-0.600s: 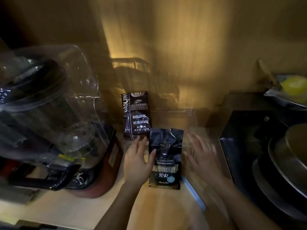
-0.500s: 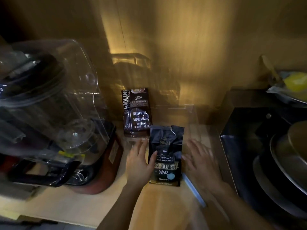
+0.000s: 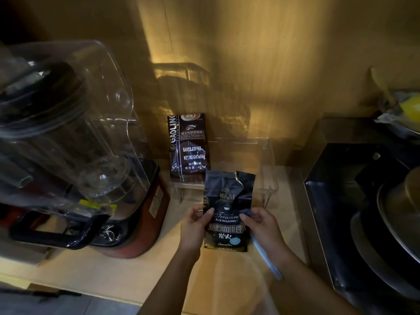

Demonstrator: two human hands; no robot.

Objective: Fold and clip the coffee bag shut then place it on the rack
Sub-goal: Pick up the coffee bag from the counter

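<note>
A black coffee bag (image 3: 227, 201) with gold and white print stands upright on the wooden counter, its top edge open and crumpled. My left hand (image 3: 193, 228) grips its left edge with the thumb on the front. My right hand (image 3: 263, 226) grips its right edge the same way. Just behind the bag is a clear acrylic rack (image 3: 268, 178), and a dark brown coffee bag (image 3: 188, 146) stands on the rack's left side. A long pale blue clip (image 3: 268, 260) lies on the counter under my right forearm.
A large blender (image 3: 75, 155) with a clear jug and red base fills the left side. A black box (image 3: 354, 212) holding metal pans stands at the right. A wooden wall closes the back. The counter's front edge (image 3: 68, 289) runs along the bottom left.
Both hands went from lying flat beside the black bag to gripping its two side edges. The bag now stands more upright between them.
</note>
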